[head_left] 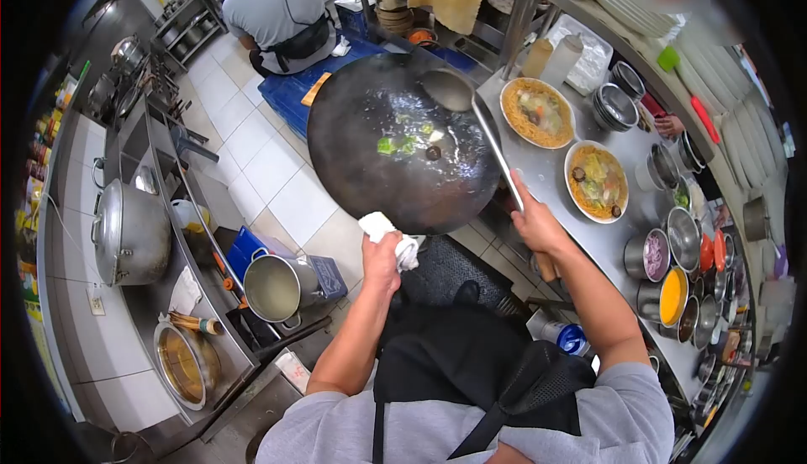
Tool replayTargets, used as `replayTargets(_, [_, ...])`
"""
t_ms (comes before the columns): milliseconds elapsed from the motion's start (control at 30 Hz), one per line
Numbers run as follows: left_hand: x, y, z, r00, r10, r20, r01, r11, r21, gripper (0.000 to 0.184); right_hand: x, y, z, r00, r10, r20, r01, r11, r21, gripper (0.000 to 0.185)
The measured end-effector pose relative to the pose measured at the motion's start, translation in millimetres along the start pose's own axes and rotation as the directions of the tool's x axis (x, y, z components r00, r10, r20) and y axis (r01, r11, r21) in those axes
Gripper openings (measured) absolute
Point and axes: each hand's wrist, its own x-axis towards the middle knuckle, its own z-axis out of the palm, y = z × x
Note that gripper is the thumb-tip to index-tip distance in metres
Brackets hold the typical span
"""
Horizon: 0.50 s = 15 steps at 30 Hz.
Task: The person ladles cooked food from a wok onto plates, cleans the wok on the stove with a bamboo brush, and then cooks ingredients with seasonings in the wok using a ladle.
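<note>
A large dark wok (pixel 361 178) is in front of me, with scraps of green vegetable (pixel 387 145) and a dark piece in shiny liquid. My left hand (pixel 382 261) is wrapped round a white cloth (pixel 405 252) at the wok's near edge. In my right hand (pixel 536 224) is the long metal handle of a ladle (pixel 449 91), whose bowl hangs over the wok's far right part. Right of the wok, two bowls of noodles with toppings, one farther (pixel 551 132) and one nearer (pixel 613 203), stand on the steel counter (pixel 538 176).
Metal containers of ingredients, one with orange liquid (pixel 672 297), line the right counter. Squeeze bottles (pixel 561 59) stand beyond the bowls. At left are a lidded pot (pixel 134 233) and an open pot (pixel 273 290). Another person (pixel 276 12) crouches at the back; a co-worker's hand (pixel 669 126) shows at right.
</note>
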Motion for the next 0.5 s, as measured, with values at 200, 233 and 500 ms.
replayTargets(200, [8, 13, -32, 0.998, -0.058, 0.038, 0.059, 0.998, -0.005, 0.019, -38, -30, 28, 0.955, -0.108, 0.277, 0.092, 0.993, 0.068, 0.085])
replayTargets(233, [10, 15, -39, 0.997, -0.067, 0.036, 0.068, 0.998, -0.013, 0.019, -40, -37, 23, 0.95, -0.061, 0.306, 0.052, 0.998, 0.037, 0.084])
replayTargets(500, [22, 31, -64, 0.996, 0.068, 0.049, -0.069, 0.998, 0.009, 0.025, -12, -89, 6, 0.96, 0.273, 0.054, -0.25, 0.931, -0.267, 0.082])
